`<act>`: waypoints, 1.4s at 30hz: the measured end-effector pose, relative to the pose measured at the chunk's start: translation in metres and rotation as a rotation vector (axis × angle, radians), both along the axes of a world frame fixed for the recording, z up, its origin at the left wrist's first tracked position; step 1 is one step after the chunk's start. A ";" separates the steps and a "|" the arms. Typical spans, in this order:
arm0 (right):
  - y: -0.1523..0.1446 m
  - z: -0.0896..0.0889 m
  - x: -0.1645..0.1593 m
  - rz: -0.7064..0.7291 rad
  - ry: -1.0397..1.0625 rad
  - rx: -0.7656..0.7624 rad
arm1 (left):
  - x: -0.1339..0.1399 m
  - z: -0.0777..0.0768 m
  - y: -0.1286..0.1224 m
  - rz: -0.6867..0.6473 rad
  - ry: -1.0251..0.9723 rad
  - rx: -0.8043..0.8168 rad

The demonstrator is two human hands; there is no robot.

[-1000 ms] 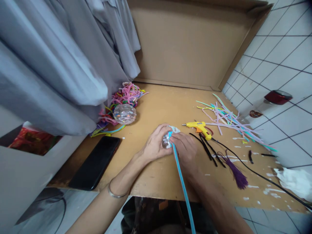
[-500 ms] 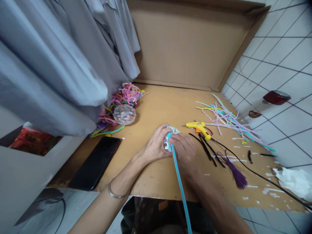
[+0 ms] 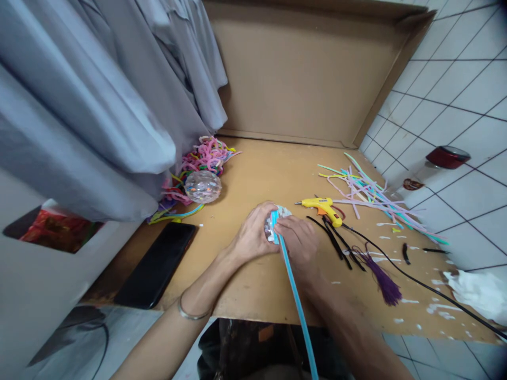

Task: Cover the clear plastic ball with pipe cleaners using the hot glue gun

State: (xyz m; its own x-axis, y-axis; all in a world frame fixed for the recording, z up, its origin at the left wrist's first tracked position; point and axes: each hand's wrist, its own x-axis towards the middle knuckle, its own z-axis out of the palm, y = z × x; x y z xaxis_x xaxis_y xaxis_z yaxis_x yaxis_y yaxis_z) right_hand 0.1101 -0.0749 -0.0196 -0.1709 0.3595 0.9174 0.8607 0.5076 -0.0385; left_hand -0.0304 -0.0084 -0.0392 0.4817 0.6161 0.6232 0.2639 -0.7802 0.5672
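Observation:
My left hand (image 3: 254, 232) is wrapped around a small rounded piece (image 3: 270, 230) that looks clear and whitish; most of it is hidden by my fingers. A long light-blue fuzzy strip (image 3: 295, 295), like a pipe cleaner, lies across its top and hangs down toward my lap. My right hand (image 3: 299, 237) pinches this strip where it meets the piece, fingers closed against it. Just right of my hands lies a yellow hot glue gun (image 3: 322, 207), its nozzle pointing left.
A clear faceted ball (image 3: 203, 186) and tangled colourful pipe cleaners (image 3: 208, 154) sit at left, behind a black phone (image 3: 156, 265). Straight pastel pipe cleaners (image 3: 364, 192), black strips (image 3: 335, 243), a purple tassel (image 3: 382, 279), a transparent red-lidded jar (image 3: 447, 157) and crumpled tissue (image 3: 477, 293) are at right. Cardboard (image 3: 317, 74) stands behind.
The hands and the rounded piece keep nearly the same place. The strip's loose lower end has swung slightly right.

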 end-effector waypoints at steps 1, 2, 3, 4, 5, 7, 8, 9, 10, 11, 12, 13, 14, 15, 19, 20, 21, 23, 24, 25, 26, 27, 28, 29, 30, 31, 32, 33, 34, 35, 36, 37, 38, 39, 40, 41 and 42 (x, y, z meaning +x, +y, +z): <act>0.000 -0.001 0.000 0.002 0.005 -0.003 | 0.000 0.000 0.000 0.000 -0.001 0.000; 0.000 -0.001 0.000 0.002 0.013 -0.003 | 0.000 0.000 0.000 -0.001 -0.001 0.000; 0.000 -0.002 0.000 0.002 0.021 0.000 | 0.000 0.000 0.000 -0.003 0.001 -0.001; 0.000 -0.003 0.000 -0.001 0.029 0.002 | 0.000 0.000 0.000 -0.005 0.004 -0.001; 0.000 -0.003 0.000 -0.003 0.036 0.003 | 0.000 0.001 0.000 -0.007 0.008 0.000; 0.000 -0.003 -0.001 0.003 0.038 -0.004 | -0.001 0.002 0.000 -0.013 0.014 0.005; -0.001 -0.002 -0.001 0.009 0.035 -0.013 | -0.001 0.003 0.001 -0.017 0.015 0.012; -0.001 -0.002 -0.001 0.014 0.033 -0.024 | -0.001 0.004 0.001 -0.022 0.014 0.022; -0.002 -0.001 -0.001 0.018 0.033 -0.036 | -0.001 0.004 0.001 -0.027 0.010 0.035; -0.002 -0.001 -0.001 0.020 0.035 -0.046 | -0.001 0.005 0.001 -0.032 0.004 0.048; -0.002 -0.001 0.000 0.020 0.040 -0.054 | -0.001 0.005 0.001 -0.037 -0.003 0.059; -0.002 -0.001 0.000 0.021 0.047 -0.059 | -0.001 0.005 0.001 -0.040 -0.010 0.064; -0.002 -0.002 0.000 0.025 0.055 -0.066 | -0.001 0.005 0.001 -0.042 -0.015 0.065; -0.002 -0.002 0.000 0.031 0.063 -0.073 | -0.001 0.005 0.001 -0.043 -0.019 0.063; -0.002 -0.001 -0.001 0.062 0.100 -0.156 | 0.000 0.006 0.003 -0.039 -0.042 0.045; -0.002 0.002 0.000 0.082 0.116 -0.193 | -0.001 0.006 0.003 -0.039 -0.049 0.038; -0.003 0.004 0.000 0.111 0.137 -0.229 | -0.001 0.005 0.004 -0.042 -0.055 0.030; -0.005 0.010 0.003 0.165 0.216 -0.304 | -0.002 0.003 0.006 -0.052 -0.057 0.017; -0.005 0.013 0.006 0.176 0.277 -0.346 | -0.003 0.001 0.007 -0.061 -0.052 0.019; -0.004 0.015 0.009 0.174 0.351 -0.390 | -0.003 -0.001 0.007 -0.073 -0.042 0.028; -0.002 0.016 0.013 0.159 0.433 -0.438 | -0.004 -0.003 0.008 -0.086 -0.029 0.046; 0.001 0.016 0.017 0.139 0.517 -0.480 | -0.005 -0.005 0.009 -0.103 -0.013 0.068; 0.005 0.016 0.022 0.125 0.592 -0.510 | -0.005 -0.007 0.009 -0.120 0.002 0.092; 0.010 0.016 0.027 0.131 0.640 -0.542 | -0.005 -0.008 0.009 -0.135 0.016 0.115; 0.015 0.017 0.031 0.141 0.673 -0.570 | -0.006 -0.009 0.009 -0.148 0.032 0.136; 0.020 0.018 0.035 0.165 0.686 -0.594 | -0.006 -0.009 0.009 -0.158 0.044 0.156; 0.024 0.020 0.038 0.201 0.675 -0.618 | -0.006 -0.008 0.009 -0.165 0.052 0.173; 0.028 0.022 0.040 0.233 0.656 -0.637 | -0.007 -0.006 0.009 -0.172 0.060 0.185; 0.032 0.023 0.041 0.257 0.631 -0.653 | -0.007 -0.005 0.008 -0.179 0.064 0.194; 0.035 0.025 0.041 0.267 0.608 -0.662 | -0.007 -0.004 0.008 -0.187 0.068 0.201; 0.038 0.025 0.040 0.260 0.594 -0.663 | -0.007 -0.003 0.008 -0.197 0.070 0.205; 0.041 0.023 0.039 0.239 0.591 -0.660 | -0.007 -0.002 0.008 -0.206 0.070 0.209; 0.043 0.021 0.038 0.210 0.601 -0.652 | -0.007 -0.002 0.009 -0.215 0.067 0.214; 0.046 0.017 0.037 0.187 0.619 -0.646 | -0.007 -0.003 0.009 -0.220 0.061 0.217; 0.048 0.012 0.036 0.177 0.641 -0.649 | -0.008 -0.004 0.009 -0.220 0.055 0.219; 0.049 0.008 0.036 0.180 0.655 -0.655 | -0.008 -0.006 0.010 -0.217 0.051 0.222; 0.050 0.004 0.035 0.188 0.659 -0.659 | -0.008 -0.007 0.010 -0.212 0.048 0.226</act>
State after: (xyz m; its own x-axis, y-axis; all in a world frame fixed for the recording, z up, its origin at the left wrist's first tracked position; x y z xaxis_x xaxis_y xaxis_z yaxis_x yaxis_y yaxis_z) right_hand 0.1454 -0.0254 -0.0159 0.2010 0.8584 0.4720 0.4697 0.3384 -0.8154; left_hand -0.0382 0.0014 -0.0465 0.6165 0.3471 0.7068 0.1042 -0.9257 0.3637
